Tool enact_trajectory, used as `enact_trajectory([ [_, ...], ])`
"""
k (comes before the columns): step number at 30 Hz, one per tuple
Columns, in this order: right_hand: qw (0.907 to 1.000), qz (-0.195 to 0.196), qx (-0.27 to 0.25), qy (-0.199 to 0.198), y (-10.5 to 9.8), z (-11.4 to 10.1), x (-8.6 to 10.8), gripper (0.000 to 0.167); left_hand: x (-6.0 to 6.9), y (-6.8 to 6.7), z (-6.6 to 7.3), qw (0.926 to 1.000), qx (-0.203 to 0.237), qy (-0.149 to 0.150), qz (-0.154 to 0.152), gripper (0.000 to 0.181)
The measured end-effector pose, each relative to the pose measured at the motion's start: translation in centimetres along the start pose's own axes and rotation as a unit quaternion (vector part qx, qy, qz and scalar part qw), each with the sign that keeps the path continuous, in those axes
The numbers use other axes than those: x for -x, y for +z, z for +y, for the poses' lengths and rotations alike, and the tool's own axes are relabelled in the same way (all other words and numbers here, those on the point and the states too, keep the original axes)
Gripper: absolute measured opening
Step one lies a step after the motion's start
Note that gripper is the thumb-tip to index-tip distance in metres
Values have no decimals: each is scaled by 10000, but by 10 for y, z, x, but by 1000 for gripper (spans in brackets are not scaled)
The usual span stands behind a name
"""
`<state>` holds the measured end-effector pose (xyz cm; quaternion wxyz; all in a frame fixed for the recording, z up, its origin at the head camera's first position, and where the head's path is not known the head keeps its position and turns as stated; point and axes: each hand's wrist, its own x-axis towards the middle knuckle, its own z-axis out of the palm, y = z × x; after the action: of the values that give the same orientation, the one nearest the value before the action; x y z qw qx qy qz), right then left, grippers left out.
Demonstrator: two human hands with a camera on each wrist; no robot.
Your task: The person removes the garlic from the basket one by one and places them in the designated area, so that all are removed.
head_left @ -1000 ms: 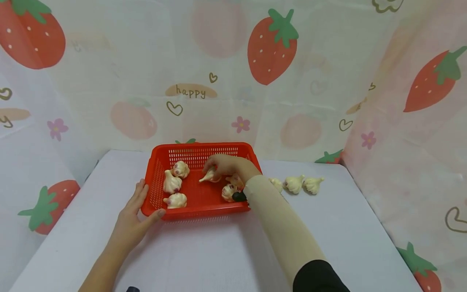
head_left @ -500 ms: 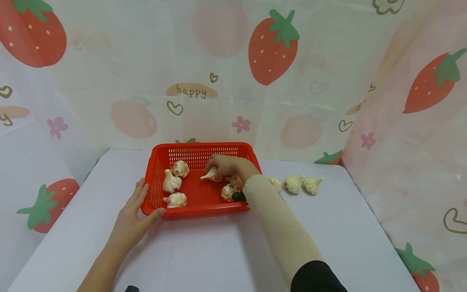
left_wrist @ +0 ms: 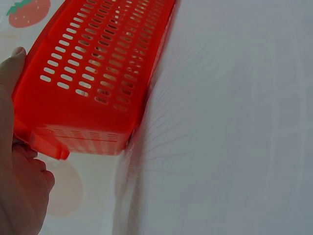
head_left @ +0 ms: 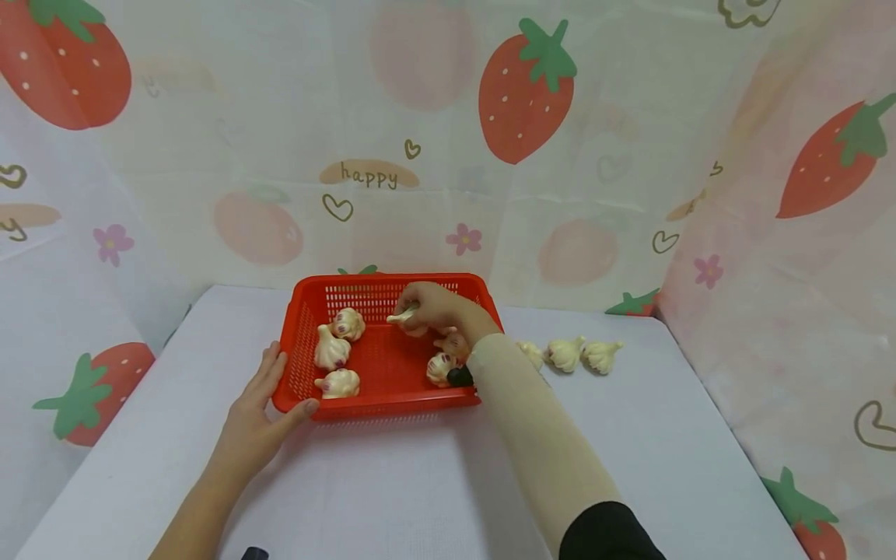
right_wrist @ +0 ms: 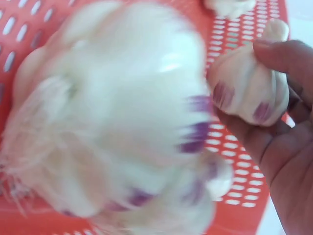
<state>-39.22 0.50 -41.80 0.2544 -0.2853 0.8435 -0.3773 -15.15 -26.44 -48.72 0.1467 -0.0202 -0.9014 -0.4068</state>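
Inside the red basket (head_left: 392,400), the right hand (head_left: 437,307) grips a garlic bulb (head_left: 404,316) near the back wall. The right wrist view shows that bulb (right_wrist: 249,85), purple-marked, between the thumb and fingers of the right hand (right_wrist: 288,147). The left hand (head_left: 252,428) rests against the basket's front left corner, thumb at the front rim, fingers along the left side. In the left wrist view the left hand (left_wrist: 22,191) touches the end of the basket (left_wrist: 73,105). Garlic bulbs (head_left: 331,349) lie at the basket's left, others (head_left: 441,369) at its right.
On the white table (head_left: 392,490), pale garlic bulbs (head_left: 564,353) lie in a row right of the basket, one partly behind the right sleeve (head_left: 539,420). A strawberry-patterned cloth (head_left: 420,233) stands behind. A small dark object (head_left: 255,553) shows at the bottom edge.
The right hand and its garlic bulb have moved up and slightly back inside the basket. The left hand and the basket have stayed in place.
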Motion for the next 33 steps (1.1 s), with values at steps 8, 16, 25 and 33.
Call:
enact_trajectory([
  [8, 9900, 625, 965, -819, -21, -28, 6, 14, 0, 1, 3, 10000, -15, -35, -8, 98],
  [16, 9881, 1077, 567, -943, -26, -54, 31, 17, 0, 0, 3, 10000, -32, -15, 15, 97],
  [25, 9811, 1557, 250, -1123, -21, -53, 49, 14, 5, 1, 1, 10000, -26, 7, -52, 97],
  [33, 9712, 1857, 0, -1493, -22, -63, 74, 10, 2, -2, 5, 9999, -39, -76, -90, 98],
])
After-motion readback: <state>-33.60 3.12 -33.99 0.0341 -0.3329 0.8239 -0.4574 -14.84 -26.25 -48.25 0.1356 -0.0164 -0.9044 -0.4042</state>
